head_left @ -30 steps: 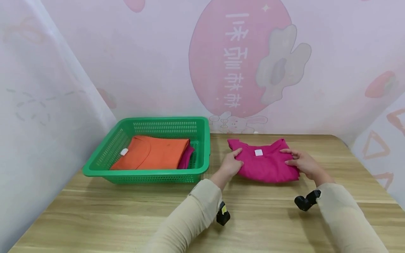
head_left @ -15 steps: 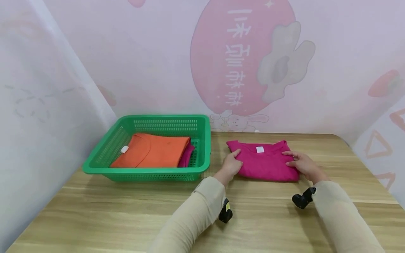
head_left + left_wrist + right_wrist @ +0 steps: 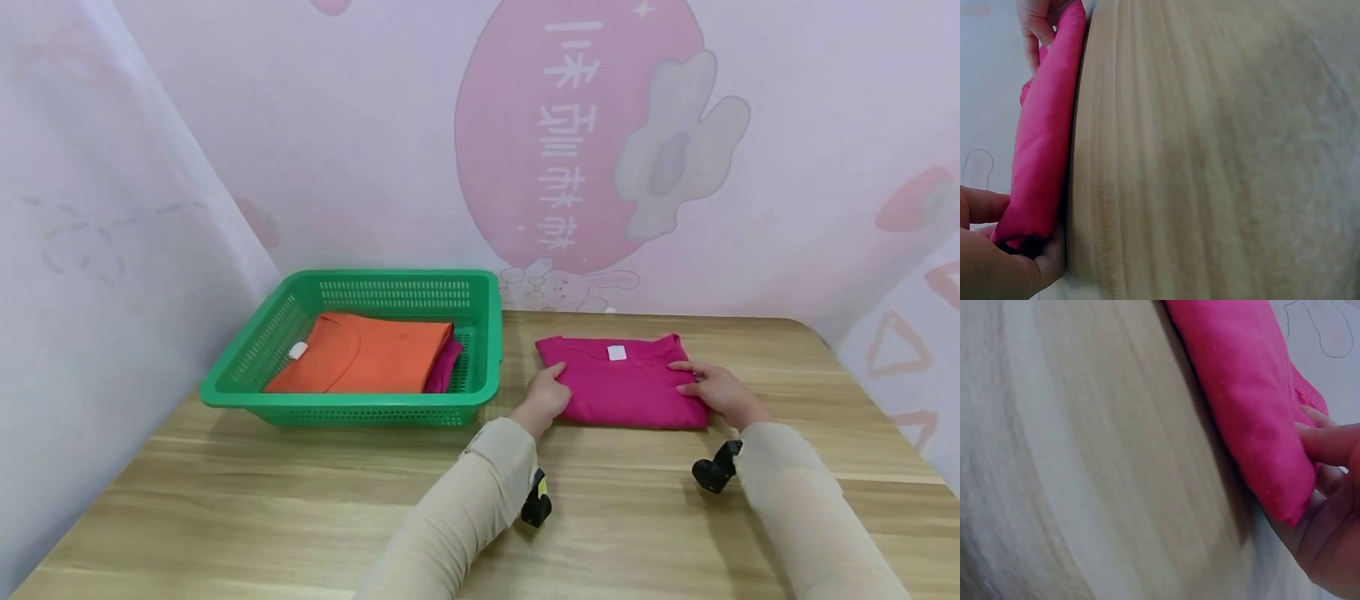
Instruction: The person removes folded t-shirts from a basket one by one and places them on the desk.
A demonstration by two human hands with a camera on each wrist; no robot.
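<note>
A folded magenta T-shirt [image 3: 626,387] with a white tag at its neckline lies flat on the wooden table. My left hand [image 3: 546,400] grips its left edge; the left wrist view shows that hand [image 3: 1007,262] with fingers on both faces of the folded fabric [image 3: 1047,137]. At the opposite edge, my right hand [image 3: 723,396] holds the shirt in the same manner. Seen from the right wrist, this hand [image 3: 1335,506] has fingers over the top and part of the hand under the corner.
Left of the shirt stands a green plastic basket [image 3: 352,400]. Inside it, a folded orange shirt [image 3: 375,354] covers most of a magenta garment [image 3: 444,367]. A printed pink curtain [image 3: 375,150] hangs behind the wooden table [image 3: 300,500].
The shirt's sagging, rounded front edge has straightened and the shirt now lies flatter on the table. Both hands keep their hold and have barely moved.
</note>
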